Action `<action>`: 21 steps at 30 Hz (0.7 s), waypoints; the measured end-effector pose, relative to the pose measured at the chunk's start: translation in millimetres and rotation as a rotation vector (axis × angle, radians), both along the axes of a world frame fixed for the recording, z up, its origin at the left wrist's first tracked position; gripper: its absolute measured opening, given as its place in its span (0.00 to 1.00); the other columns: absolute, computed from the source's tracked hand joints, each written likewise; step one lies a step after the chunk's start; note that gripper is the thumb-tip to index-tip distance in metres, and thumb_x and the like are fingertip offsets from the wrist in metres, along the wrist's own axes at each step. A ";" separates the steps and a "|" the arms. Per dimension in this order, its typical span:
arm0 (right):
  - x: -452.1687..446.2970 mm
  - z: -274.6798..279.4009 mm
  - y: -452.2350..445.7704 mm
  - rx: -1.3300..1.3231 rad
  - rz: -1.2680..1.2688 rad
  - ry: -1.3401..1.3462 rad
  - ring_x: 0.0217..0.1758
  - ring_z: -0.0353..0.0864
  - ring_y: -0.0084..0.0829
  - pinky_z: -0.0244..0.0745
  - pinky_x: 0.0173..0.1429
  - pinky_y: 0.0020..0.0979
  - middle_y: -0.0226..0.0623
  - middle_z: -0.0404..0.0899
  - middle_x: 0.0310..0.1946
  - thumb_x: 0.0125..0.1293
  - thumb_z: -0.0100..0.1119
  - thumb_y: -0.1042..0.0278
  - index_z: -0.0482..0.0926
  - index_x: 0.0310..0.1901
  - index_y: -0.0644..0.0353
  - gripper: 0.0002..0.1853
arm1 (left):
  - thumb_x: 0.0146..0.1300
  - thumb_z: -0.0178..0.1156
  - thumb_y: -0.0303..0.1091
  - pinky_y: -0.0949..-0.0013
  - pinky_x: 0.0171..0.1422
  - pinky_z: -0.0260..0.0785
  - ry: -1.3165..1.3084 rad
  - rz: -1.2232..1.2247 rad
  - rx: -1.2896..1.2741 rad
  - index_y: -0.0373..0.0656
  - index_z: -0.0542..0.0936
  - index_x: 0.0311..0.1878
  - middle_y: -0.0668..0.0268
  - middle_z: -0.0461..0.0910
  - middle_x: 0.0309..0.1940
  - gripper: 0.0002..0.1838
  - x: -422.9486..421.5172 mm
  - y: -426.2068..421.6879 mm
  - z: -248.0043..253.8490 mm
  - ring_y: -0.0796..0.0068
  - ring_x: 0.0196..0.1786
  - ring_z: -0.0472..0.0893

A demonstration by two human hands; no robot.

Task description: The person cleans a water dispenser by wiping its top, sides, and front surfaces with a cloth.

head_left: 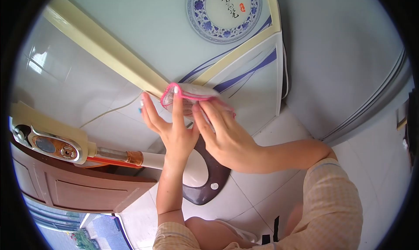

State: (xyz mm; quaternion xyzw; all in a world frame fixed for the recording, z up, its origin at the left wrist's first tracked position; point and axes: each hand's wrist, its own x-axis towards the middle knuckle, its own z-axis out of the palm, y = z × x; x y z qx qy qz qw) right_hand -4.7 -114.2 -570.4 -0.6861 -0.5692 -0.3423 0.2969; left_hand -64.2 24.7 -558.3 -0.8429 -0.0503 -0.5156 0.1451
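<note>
A thin, light-coloured cloth with pink edging [196, 94] is bunched between my hands, close to the lower edge of a pale cabinet panel. My right hand [229, 138] has its fingers laid together over the cloth and grips it; the thumb is hidden. On the left side of the cloth, my left hand [172, 130] is spread, its index fingertip touching the pink edge. The other left fingers point up and away from the cloth. The pale panel [144, 27] has cream trim and a blue-and-white plate design.
A grey cabinet side [340, 53] stands at the right. On the left lies a long appliance column with a control panel [56, 147], joined to a dark base [220, 176] on the tiled floor [253, 189]. Behind it is a brown wooden door [87, 191].
</note>
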 end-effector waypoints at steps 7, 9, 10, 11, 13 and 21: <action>15.3 -10.2 9.5 0.068 0.088 0.176 0.61 0.58 0.63 0.59 0.60 0.52 0.66 0.60 0.54 0.51 0.54 0.70 0.66 0.49 0.78 0.25 | 0.44 0.65 0.19 0.68 0.43 0.63 0.051 -0.218 0.099 0.41 0.72 0.45 0.58 0.67 0.41 0.22 -11.4 1.9 -10.4 0.67 0.38 0.70; 21.0 -16.6 14.8 0.115 0.109 0.191 0.61 0.58 0.63 0.58 0.60 0.56 0.64 0.61 0.54 0.50 0.56 0.69 0.67 0.48 0.76 0.25 | 0.43 0.62 0.18 0.69 0.38 0.62 0.029 -0.427 -0.093 0.41 0.72 0.42 0.60 0.67 0.38 0.20 -13.2 -9.5 -5.2 0.67 0.34 0.70; 25.9 -24.8 19.9 0.231 0.175 0.151 0.62 0.58 0.61 0.56 0.60 0.57 0.61 0.62 0.55 0.49 0.56 0.68 0.69 0.47 0.73 0.23 | 0.42 0.60 0.17 0.70 0.33 0.61 0.012 -0.633 -0.285 0.41 0.73 0.39 0.62 0.68 0.34 0.18 -16.2 -14.4 -3.8 0.68 0.31 0.69; 30.0 -31.5 24.1 0.349 0.239 0.113 0.62 0.58 0.60 0.54 0.61 0.59 0.59 0.63 0.55 0.48 0.56 0.68 0.70 0.46 0.70 0.22 | 0.43 0.56 0.18 0.71 0.30 0.61 -0.047 -0.701 -0.357 0.40 0.67 0.39 0.60 0.66 0.33 0.17 -21.8 -18.2 -3.4 0.70 0.29 0.69; 34.7 -33.0 34.2 0.395 0.366 0.094 0.63 0.58 0.58 0.54 0.62 0.58 0.57 0.64 0.55 0.48 0.56 0.68 0.71 0.45 0.68 0.21 | 0.44 0.54 0.19 0.72 0.30 0.62 -0.055 -0.871 -0.496 0.40 0.63 0.38 0.57 0.65 0.32 0.16 -32.4 -16.4 -2.7 0.72 0.27 0.68; 24.6 -22.0 39.2 0.578 0.729 0.470 0.65 0.52 0.63 0.50 0.66 0.48 0.65 0.55 0.60 0.48 0.48 0.80 0.68 0.50 0.73 0.22 | 0.45 0.40 0.15 0.78 0.19 0.48 -0.303 -1.140 -0.841 0.40 0.63 0.34 0.62 0.66 0.23 0.12 -34.8 32.1 -3.6 0.80 0.19 0.59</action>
